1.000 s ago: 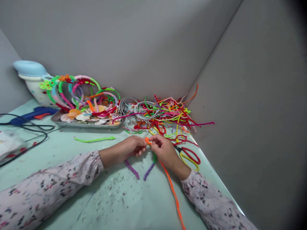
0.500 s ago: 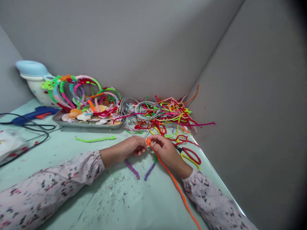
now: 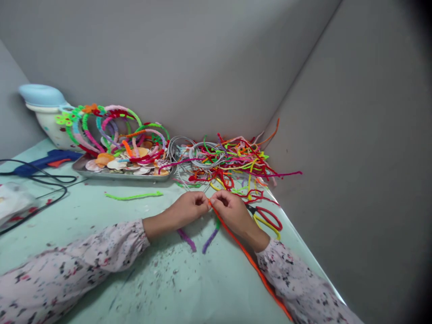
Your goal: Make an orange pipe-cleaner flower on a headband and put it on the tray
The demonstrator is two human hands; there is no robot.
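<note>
An orange pipe cleaner [image 3: 248, 257] runs from my fingertips down to the bottom edge of the view. My left hand [image 3: 189, 208] pinches its upper end, and my right hand [image 3: 232, 213] pinches it right beside, the fingertips of both hands almost touching. The small bent end between them is mostly hidden. Beneath my hands, a headband wrapped in purple and green [image 3: 211, 240] lies on the table, its two ends showing and its upper part covered. Close to my right wrist lie scissors with red and yellow handles [image 3: 269, 219].
A metal tray [image 3: 124, 177] holds shells and several wrapped headbands. Beside it are wire hoops [image 3: 207, 155] and a heap of pipe cleaners [image 3: 246, 157]. A light green pipe cleaner [image 3: 133, 196], a blue glue gun [image 3: 43, 162] with black cord and a white container [image 3: 50, 117] are at left.
My left hand has turned and its fingers have closed over the orange pipe cleaner's looped end, now mostly hidden. The pipe cleaner's lower length has shifted slightly right, against my right sleeve.
</note>
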